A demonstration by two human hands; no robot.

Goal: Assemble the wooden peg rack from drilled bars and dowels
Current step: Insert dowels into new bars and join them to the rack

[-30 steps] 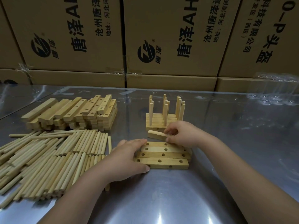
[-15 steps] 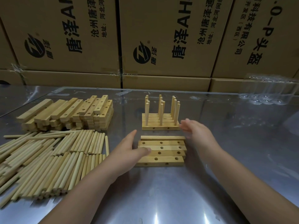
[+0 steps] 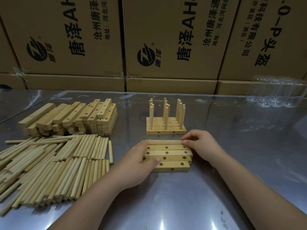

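The left hand (image 3: pixel 139 161) is reaching in from the lower left, lying flat with straight fingers over the left ends of five pale wooden drilled bars (image 3: pixel 171 153). The bars are lying side by side on the shiny metal tabletop (image 3: pixel 166 205), long axes running left to right. The right hand (image 3: pixel 201 145) is curling its fingertips onto the farthest bar (image 3: pixel 164 142), pinching its right end.

The bars (image 3: pixel 167 155) lay side by side on the table (image 3: pixel 182 205) just before me, my left hand (image 3: pixel 137 165) on their left end, my right hand (image 3: pixel 201 146) at the right end of the rearmost. Behind them stood the rack (image 3: pixel 166 128). To the left lay the dowels (image 3: pixel 54 166), the stack (image 3: pixel 71 118) behind those. Boxes (image 3: pixel 166 39) lined the far edge (trays (image 3: pixel 275 97) before them, at the right).
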